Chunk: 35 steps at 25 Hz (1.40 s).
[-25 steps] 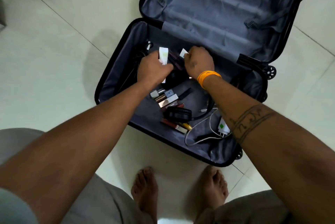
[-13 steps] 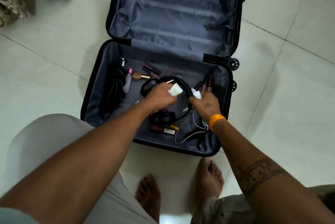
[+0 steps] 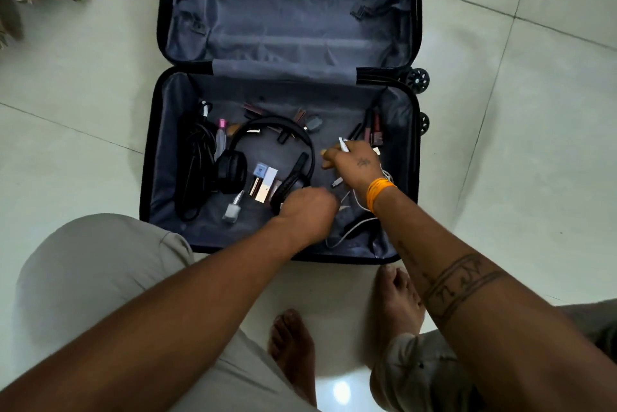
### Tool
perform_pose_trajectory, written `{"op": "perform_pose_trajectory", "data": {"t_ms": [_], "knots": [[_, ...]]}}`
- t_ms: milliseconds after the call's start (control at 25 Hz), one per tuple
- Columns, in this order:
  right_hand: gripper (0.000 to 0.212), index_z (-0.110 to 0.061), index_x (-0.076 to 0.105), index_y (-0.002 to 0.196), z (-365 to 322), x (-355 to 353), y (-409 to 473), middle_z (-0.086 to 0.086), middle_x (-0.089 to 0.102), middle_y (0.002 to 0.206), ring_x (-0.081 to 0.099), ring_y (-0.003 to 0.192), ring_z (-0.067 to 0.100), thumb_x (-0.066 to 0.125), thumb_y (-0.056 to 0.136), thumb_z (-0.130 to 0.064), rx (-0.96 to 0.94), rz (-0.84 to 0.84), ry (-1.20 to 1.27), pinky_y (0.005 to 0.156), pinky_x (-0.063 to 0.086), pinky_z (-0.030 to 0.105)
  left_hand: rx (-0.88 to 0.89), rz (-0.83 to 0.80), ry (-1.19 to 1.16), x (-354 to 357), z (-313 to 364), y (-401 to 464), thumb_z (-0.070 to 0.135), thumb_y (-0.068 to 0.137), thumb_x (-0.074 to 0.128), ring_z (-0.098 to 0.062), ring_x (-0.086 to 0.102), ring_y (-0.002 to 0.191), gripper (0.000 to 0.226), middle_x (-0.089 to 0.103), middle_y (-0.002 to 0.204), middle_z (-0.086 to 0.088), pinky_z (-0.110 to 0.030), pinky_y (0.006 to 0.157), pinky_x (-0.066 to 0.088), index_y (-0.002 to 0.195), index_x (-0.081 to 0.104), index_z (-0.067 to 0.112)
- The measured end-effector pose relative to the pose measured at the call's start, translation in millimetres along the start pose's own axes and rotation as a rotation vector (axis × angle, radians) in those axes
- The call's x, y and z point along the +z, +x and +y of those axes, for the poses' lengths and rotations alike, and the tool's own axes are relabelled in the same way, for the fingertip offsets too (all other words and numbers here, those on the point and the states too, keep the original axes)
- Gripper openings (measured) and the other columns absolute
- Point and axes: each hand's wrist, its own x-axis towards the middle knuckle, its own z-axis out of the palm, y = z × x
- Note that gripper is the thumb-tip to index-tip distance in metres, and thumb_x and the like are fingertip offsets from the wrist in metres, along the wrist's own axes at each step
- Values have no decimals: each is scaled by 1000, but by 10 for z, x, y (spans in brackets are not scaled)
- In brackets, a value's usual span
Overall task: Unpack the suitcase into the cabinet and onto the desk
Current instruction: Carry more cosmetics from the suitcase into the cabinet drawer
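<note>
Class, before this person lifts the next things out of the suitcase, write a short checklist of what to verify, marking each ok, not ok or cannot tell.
1. Suitcase lies fully open: ok.
2. Right hand has a firm hold on a small white item: ok.
3. Left hand has hold of something: cannot tell, its fingers are hidden.
4. Headphones free of other items: not ok, the cosmetics lie inside their band.
5. White cable untangled: not ok.
</note>
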Motion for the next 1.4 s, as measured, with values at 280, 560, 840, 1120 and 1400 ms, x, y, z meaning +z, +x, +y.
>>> {"op": "perform_pose_trajectory", "data": {"t_ms": [280, 560, 840, 1120, 1400], "knots": [[44, -14, 77, 80, 205, -174, 51, 5, 76, 70, 70, 63, 22, 70, 82, -57, 33, 139, 109, 60, 50, 32, 18, -57, 231, 230, 198, 146, 5, 102, 49, -32, 71, 108, 31, 65, 129, -14, -35, 78, 52, 128, 65, 8], [24, -15, 68, 72, 13, -134, 27, 12, 71, 68, 60, 60, 24, 58, 77, -36, 56, 137, 315, 51, 44, 28, -172, 69, -104, 173, 81, 246, 15, 97, 57, -36, 71, 107, 24, 72, 116, -13, -40, 81, 55, 117, 69, 13], [25, -18, 59, 53, -498, -559, -204, 5, 53, 56, 49, 57, 22, 57, 78, -18, 56, 170, 363, 54, 43, 31, -613, 329, -1382, -705, -75, 241, 29, 76, 79, -20, 69, 62, 18, 72, 68, -1, -44, 56, 59, 79, 74, 12], [13, -4, 76, 96, -1555, -1301, -1352, 9, 68, 68, 61, 49, 22, 66, 90, 2, 47, 115, 363, 45, 51, 25, -530, 427, -1885, -2182, 110, -698, 7, 92, 68, -19, 73, 64, 14, 78, 92, -18, -25, 51, 54, 102, 74, 0], [15, -4, 73, 99, -2804, -2337, -3106, 15, 74, 87, 68, 69, 22, 69, 89, 6, 37, 132, 555, 55, 57, 25, -515, 416, -1957, -3932, 686, -2122, 10, 93, 70, -19, 74, 68, 14, 78, 98, -19, -26, 52, 53, 104, 74, 4]]}}
